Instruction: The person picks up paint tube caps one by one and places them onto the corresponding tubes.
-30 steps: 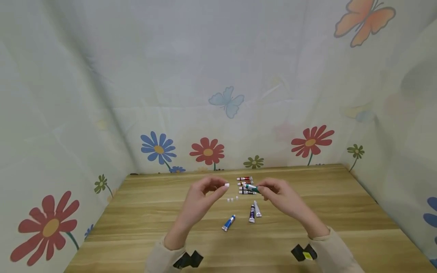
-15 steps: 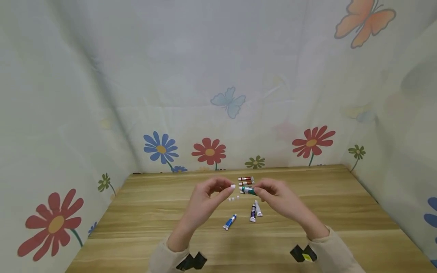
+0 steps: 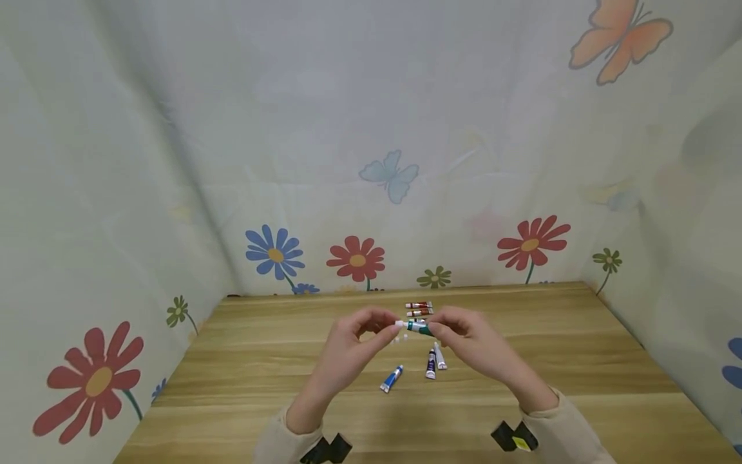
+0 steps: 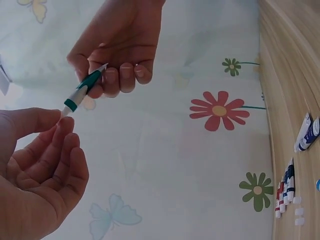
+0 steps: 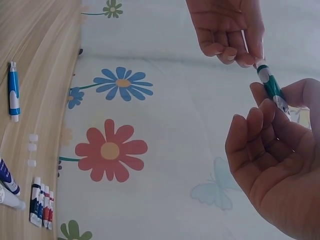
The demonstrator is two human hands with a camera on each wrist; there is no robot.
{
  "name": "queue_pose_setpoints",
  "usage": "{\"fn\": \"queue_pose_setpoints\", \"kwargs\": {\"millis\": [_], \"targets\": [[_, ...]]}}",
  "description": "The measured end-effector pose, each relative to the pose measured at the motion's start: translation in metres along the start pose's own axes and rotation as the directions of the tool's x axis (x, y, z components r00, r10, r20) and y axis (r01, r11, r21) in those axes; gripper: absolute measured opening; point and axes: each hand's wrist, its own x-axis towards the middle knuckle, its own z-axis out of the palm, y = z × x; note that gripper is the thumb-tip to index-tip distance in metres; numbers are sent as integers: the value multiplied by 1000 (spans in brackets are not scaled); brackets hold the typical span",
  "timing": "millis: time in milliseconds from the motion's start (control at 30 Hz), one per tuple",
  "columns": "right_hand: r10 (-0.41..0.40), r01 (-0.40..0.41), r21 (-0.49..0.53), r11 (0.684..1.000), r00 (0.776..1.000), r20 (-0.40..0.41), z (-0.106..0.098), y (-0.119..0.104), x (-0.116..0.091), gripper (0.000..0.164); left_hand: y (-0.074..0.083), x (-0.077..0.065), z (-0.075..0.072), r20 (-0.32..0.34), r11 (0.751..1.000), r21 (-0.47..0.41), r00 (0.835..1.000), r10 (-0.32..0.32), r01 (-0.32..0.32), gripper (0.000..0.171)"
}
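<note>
My right hand [image 3: 478, 345] pinches a small green paint tube [image 3: 417, 328] by its rear end, thumb against fingers, above the table. The tube's narrow end points to the left. Between thumb and forefinger, my left hand [image 3: 348, 346] pinches a white cap [image 3: 399, 323] right at the tube's neck. In the left wrist view the green tube [image 4: 79, 94] slants toward the left fingertips, which mostly hide the cap. The right wrist view shows a green band and a pale label on the tube [image 5: 270, 82].
On the wooden table [image 3: 278, 386] lie a blue tube [image 3: 391, 379], a purple tube [image 3: 431, 365] and a white tube [image 3: 440, 356]. Farther back, several tubes, including red ones [image 3: 418, 305], lie in a row. Loose white caps [image 5: 32, 147] sit nearby. A flowered cloth [image 3: 290, 161] surrounds the table.
My left hand has moved right with the white cap, up to the tube's neck. My right hand has brought the green tube slightly left and down. The tubes on the table have stayed put.
</note>
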Motion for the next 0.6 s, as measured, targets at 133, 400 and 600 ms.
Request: {"fn": "queue_pose_setpoints", "kwargs": {"millis": [133, 400, 600], "targets": [[3, -3, 12, 1000, 1000, 19, 3, 0, 0, 14, -1, -2, 0, 14, 1000, -11, 1000, 6, -5, 14], [4, -5, 22, 1000, 999, 35, 5, 4, 0, 15, -4, -2, 3, 19, 1000, -23, 1000, -17, 18, 14], [18, -22, 54, 998, 998, 67, 7, 8, 2, 17, -8, -2, 3, 32, 999, -19, 999, -42, 43, 15]]}}
